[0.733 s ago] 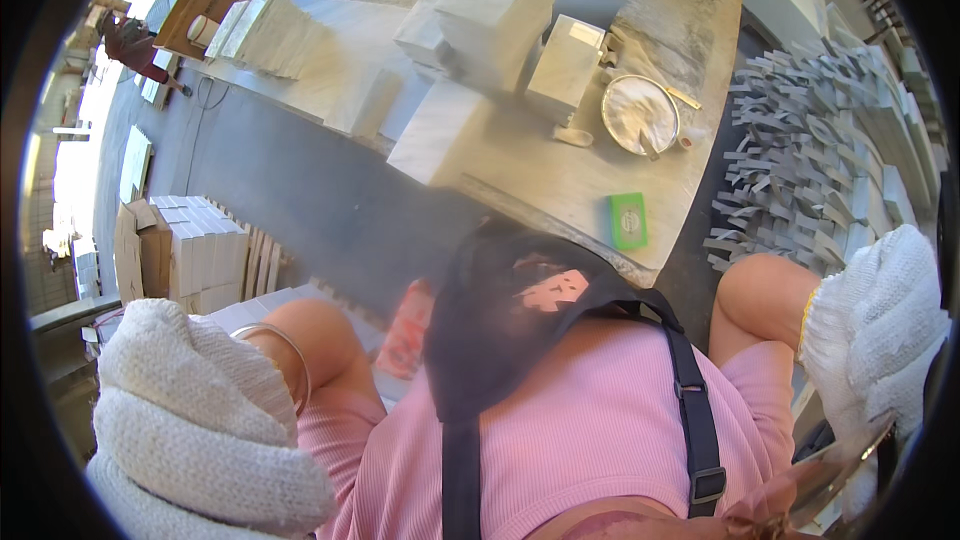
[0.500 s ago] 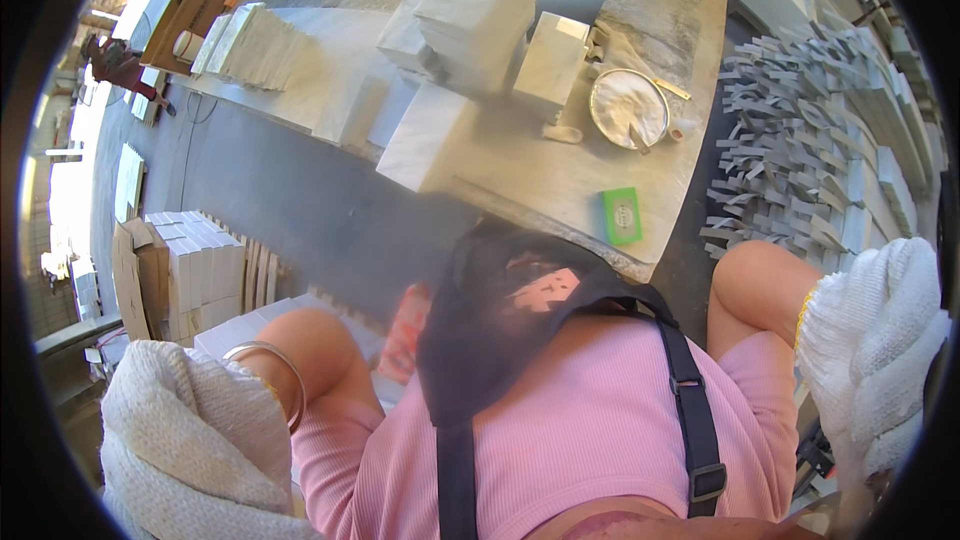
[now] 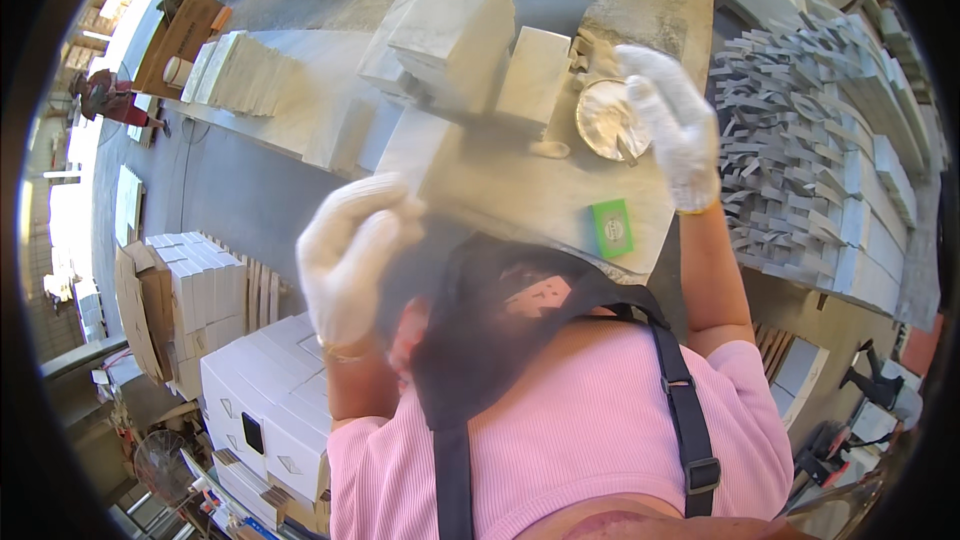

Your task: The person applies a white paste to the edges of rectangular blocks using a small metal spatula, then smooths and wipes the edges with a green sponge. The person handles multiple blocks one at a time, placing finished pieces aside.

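My left hand (image 3: 348, 258), in a white knit glove, is raised just left of the stone stacks, its fingers bent and the thumb apart, with nothing seen in it. My right hand (image 3: 680, 135), gloved likewise, hovers by a round pan (image 3: 600, 115) of white material and hides its right edge. Its fingers are stretched out and hold nothing visible. A small green box (image 3: 611, 229) lies on the worktable (image 3: 560, 202) nearer to me. Beside the pan stand a pale stone block stack (image 3: 530, 70) and a taller white one (image 3: 450, 20).
Thin slabs (image 3: 245, 75) stand at the far left of the table. On the right are piled many grey-white strips (image 3: 770, 140). White cartons (image 3: 265, 380) with a dark phone (image 3: 252, 432) on top sit at lower left. A person (image 3: 105, 95) is at far left, another (image 3: 880, 390) at lower right.
Both gloved hands have come up from beside my body to above the table's near side, the right one reaching farther, to the pan. The view has shifted slightly.
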